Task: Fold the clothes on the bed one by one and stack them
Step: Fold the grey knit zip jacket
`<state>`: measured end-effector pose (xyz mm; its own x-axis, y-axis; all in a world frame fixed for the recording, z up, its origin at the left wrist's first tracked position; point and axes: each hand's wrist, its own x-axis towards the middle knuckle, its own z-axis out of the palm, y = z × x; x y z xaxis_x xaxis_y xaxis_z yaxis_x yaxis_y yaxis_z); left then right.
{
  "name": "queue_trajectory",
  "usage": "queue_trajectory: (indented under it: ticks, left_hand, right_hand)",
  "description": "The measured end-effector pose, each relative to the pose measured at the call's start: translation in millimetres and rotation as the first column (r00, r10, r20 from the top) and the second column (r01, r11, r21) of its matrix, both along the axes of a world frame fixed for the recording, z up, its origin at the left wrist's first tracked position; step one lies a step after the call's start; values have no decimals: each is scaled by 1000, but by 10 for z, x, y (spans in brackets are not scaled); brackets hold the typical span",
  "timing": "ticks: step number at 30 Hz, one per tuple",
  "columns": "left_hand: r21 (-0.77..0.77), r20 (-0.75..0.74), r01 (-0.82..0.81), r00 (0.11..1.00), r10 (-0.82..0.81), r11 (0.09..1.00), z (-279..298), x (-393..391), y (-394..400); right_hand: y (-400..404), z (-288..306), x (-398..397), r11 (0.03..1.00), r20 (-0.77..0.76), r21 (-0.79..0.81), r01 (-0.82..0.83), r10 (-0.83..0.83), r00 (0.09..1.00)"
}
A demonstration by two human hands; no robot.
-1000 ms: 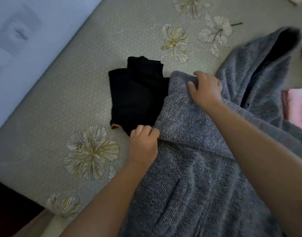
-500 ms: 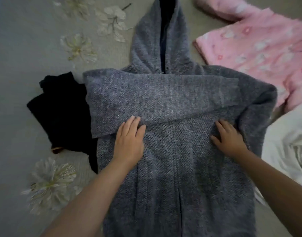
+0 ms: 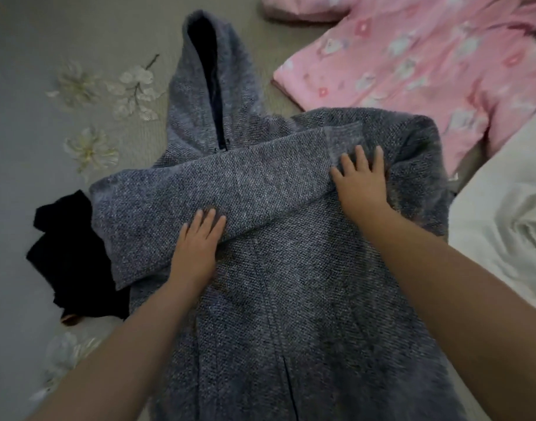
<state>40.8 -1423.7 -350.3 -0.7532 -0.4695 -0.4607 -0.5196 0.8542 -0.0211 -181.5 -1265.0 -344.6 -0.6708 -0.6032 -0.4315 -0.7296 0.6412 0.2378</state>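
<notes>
A grey knitted hooded jacket (image 3: 291,299) lies flat on the bed, hood pointing away from me. One sleeve (image 3: 230,183) is folded across its chest. My left hand (image 3: 197,244) presses flat on the sleeve's lower edge near the middle. My right hand (image 3: 362,180) lies flat with spread fingers on the sleeve's cuff end at the right shoulder. A folded black garment (image 3: 69,256) lies to the left, partly under the jacket's edge. A pink patterned garment (image 3: 412,71) is spread at the upper right.
The bed cover (image 3: 33,132) is grey-beige with embroidered pale flowers (image 3: 90,148) on the left side. A white crumpled cloth (image 3: 503,223) lies at the right edge, next to the jacket.
The sleeve now lies folded across the chest. My right hand slid up and outward onto the cuff, fingers spread. My left hand stays pressed on the sleeve. The view shifted slightly.
</notes>
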Motion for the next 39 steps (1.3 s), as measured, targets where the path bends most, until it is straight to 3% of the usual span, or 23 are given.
queue_trajectory:
  ticks: [2,7,11,13,15,17,19,21,24,28,30,33,36,37,39]
  left_hand:
    - [29,24,-16,1000,15,999,56,28,37]
    - [42,117,-17,993,12,999,175,65,-34]
    - [3,290,-23,957,21,1000,209,99,117]
    - [-19,313,-69,947,71,997,241,28,229]
    - [-33,255,-95,962,100,995,271,-75,342]
    - [-35,158,-55,986,59,998,272,-155,476]
    - [1,116,-21,993,20,1000,234,-192,648]
    - [52,122,-43,992,36,998,179,-213,791]
    - [58,137,-68,989,59,996,110,-290,963]
    - [71,119,-106,988,97,992,130,-302,1064]
    - [44,98,-86,992,81,995,203,-285,1027]
    - [1,11,13,1000,-13,1000,426,-181,838]
    - [-42,-59,39,997,-41,998,683,76,566]
    - [-57,-65,11,998,-14,998,769,193,459]
    - [-92,-35,-55,998,52,994,855,495,242]
  right_hand:
    - [-57,35,-34,996,-38,25,-91,92,995]
    - [157,145,54,991,56,-7,-131,131,990]
    - [439,52,185,999,217,-40,-31,39,975]
    - [617,-3,194,983,297,-180,28,27,955]
    - [941,0,288,903,237,-422,82,23,971]
    - [1338,-36,435,815,155,-519,259,-208,966]
    - [1708,-24,577,792,252,-351,499,-433,865]
    - [1908,-30,624,723,366,-246,646,-547,753]
    - [2057,95,521,651,390,-303,696,-581,714]
    - [2131,395,250,367,383,-506,781,-716,584]
    - [1976,640,88,327,354,-588,740,-719,598]
    - [1415,1096,-43,447,235,-699,558,-594,769]
    - [621,1345,198,497,26,-859,125,-201,979]
    - [368,1364,373,503,-39,-864,-22,-23,999]
    - [-81,1333,770,594,-20,-767,-244,358,934]
